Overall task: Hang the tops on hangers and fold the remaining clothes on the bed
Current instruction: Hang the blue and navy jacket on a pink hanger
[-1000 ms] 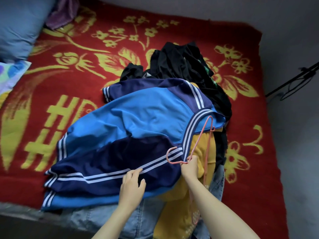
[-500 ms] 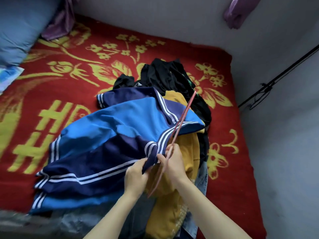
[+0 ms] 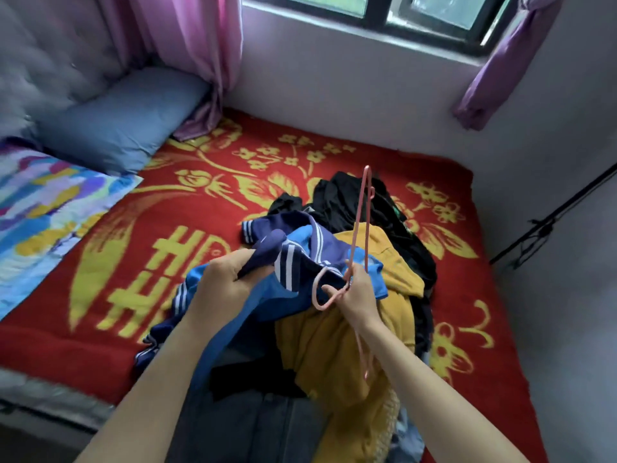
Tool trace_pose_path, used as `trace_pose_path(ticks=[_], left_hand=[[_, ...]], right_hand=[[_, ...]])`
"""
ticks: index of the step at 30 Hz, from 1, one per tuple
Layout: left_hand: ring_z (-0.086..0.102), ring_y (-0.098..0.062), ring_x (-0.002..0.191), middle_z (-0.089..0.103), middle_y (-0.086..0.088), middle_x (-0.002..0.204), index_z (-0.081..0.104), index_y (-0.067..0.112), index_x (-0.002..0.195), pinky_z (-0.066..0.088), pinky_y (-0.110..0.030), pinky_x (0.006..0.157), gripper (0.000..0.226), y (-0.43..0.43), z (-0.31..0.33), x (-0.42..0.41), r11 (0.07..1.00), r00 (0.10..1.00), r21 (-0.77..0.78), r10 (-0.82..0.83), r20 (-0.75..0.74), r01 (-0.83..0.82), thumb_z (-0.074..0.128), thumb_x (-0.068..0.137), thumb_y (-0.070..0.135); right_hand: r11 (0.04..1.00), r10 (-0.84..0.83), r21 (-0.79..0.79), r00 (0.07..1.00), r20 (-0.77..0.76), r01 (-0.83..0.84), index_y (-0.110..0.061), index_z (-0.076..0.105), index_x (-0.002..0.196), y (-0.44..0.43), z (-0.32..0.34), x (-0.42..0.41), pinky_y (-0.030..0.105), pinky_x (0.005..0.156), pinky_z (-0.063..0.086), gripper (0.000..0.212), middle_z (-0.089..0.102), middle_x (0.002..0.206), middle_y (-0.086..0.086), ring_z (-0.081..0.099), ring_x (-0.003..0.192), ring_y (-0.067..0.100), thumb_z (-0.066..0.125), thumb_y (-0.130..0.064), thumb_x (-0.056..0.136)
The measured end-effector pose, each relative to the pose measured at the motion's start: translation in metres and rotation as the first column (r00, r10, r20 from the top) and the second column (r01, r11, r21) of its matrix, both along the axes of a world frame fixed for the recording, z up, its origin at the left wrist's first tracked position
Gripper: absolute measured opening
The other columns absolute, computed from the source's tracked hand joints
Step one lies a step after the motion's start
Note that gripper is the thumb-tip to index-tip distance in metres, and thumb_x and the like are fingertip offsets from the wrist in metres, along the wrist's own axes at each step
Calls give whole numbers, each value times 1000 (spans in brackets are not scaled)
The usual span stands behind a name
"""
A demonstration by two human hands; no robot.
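- Blue top point(image 3: 272, 297) w/ navy panels & white stripes, bunched, held just above clothes pile point(image 3: 350, 349) on red blanket point(image 3: 110, 269)
- Left hand point(image 3: 223, 285): fingers clenched round its navy fabric
- Right hand point(image 3: 359, 292): pinches thin pink hanger point(image 3: 358, 213) near hook, hanger upright, touching top

Blue striped top point(image 3: 293, 262) is hanging bunched up w/ thin pink hanger point(image 3: 358, 215) standing upright beside it, over clothes pile point(image 3: 334, 345) on bed point(image 3: 100, 345).

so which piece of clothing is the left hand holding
The blue and navy striped jacket, bunched in the left hand; the yellow top, black clothes and jeans just lie in the pile.
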State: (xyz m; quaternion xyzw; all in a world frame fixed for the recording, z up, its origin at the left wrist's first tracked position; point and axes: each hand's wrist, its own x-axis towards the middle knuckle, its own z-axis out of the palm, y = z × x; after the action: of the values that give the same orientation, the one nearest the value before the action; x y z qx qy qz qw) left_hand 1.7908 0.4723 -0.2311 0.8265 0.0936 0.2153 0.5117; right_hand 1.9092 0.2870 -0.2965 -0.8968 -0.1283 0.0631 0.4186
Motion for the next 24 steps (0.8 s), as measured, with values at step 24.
trace_pose_path(ticks=[24], left_hand=[[44, 6, 49, 53, 22, 50, 64, 31, 63, 32, -8, 47, 26, 68, 117, -39, 960, 952, 150, 198, 234, -237, 73, 77, 12]], right_hand=[[902, -117, 396, 786, 607, -171, -15, 36, 76, 6, 254, 12, 1, 57, 32, 37, 35, 69, -9, 45, 58, -18, 55, 17, 78]])
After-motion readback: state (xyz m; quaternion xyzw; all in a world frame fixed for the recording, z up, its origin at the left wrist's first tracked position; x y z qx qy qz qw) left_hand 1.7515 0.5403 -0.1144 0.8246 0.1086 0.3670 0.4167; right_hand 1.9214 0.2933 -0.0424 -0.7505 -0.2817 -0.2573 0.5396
